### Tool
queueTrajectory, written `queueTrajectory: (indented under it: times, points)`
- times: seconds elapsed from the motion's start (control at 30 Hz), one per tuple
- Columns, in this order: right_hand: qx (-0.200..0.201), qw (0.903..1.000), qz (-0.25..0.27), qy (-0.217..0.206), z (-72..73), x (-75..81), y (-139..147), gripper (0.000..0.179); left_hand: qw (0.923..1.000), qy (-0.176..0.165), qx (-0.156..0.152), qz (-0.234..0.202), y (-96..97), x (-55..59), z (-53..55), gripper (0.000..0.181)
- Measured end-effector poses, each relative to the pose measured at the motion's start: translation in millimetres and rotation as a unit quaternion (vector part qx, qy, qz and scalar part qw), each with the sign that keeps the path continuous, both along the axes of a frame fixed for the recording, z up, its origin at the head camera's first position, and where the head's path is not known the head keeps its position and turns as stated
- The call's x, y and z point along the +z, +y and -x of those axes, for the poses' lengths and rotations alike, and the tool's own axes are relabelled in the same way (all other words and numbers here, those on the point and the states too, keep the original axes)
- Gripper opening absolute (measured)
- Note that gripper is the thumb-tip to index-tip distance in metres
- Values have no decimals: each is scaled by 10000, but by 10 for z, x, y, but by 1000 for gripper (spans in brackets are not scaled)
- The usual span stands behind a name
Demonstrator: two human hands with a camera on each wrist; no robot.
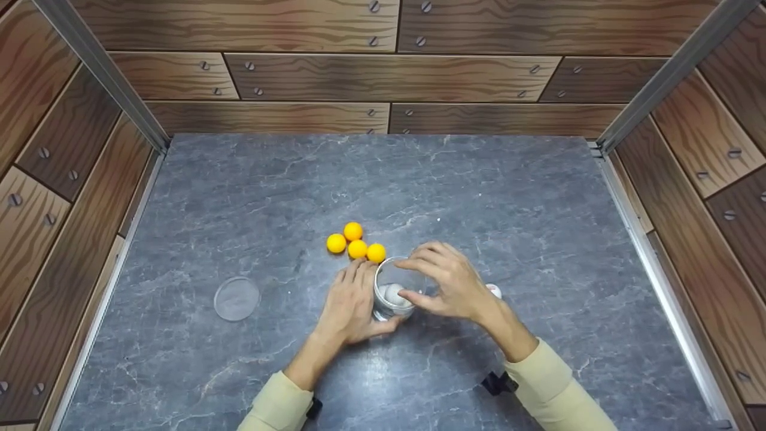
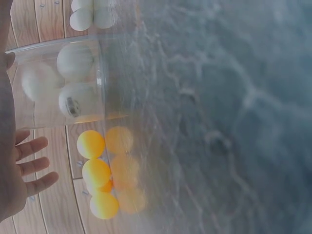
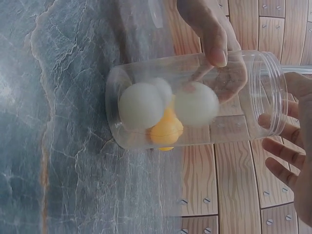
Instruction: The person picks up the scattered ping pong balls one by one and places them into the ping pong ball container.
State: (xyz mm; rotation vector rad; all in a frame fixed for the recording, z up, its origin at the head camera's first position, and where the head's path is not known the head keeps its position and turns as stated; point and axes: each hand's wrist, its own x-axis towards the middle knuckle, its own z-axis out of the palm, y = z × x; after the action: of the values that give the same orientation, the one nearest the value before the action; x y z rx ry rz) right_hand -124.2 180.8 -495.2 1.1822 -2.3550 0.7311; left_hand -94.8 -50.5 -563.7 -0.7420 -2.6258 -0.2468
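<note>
A clear jar [image 1: 386,314] stands upright at the front middle of the table, with white balls [image 3: 141,106] inside. My left hand [image 1: 352,305] grips the jar from its left, thumb at the front and fingers along the far left side. Over the mouth, my right hand [image 1: 452,281] hovers with fingers and thumb spread apart and nothing between them. Its fingertips are right at the rim in the right wrist view. Just beyond the left fingertips, several orange balls [image 1: 357,249] lie in a cluster.
A clear round lid [image 1: 237,299] lies flat on the dark marbled table [image 1: 179,371], left of the hands. White balls [image 2: 81,19] rest to the right of the jar, partly hidden by the right wrist in the head view. Wood-patterned walls [image 1: 389,76] enclose the table.
</note>
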Motion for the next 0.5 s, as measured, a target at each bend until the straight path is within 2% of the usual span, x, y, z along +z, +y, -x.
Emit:
queueTrajectory:
  times: [0.3, 0.5]
  points:
    - [131, 9998, 123, 106, -29, 25, 62, 41, 10000, -53, 12, 69, -4, -3, 1, 106]
    - [147, 9998, 166, -10, -59, 78, 147, 43, 9999, -103, -4, 2, -3, -1, 2, 106]
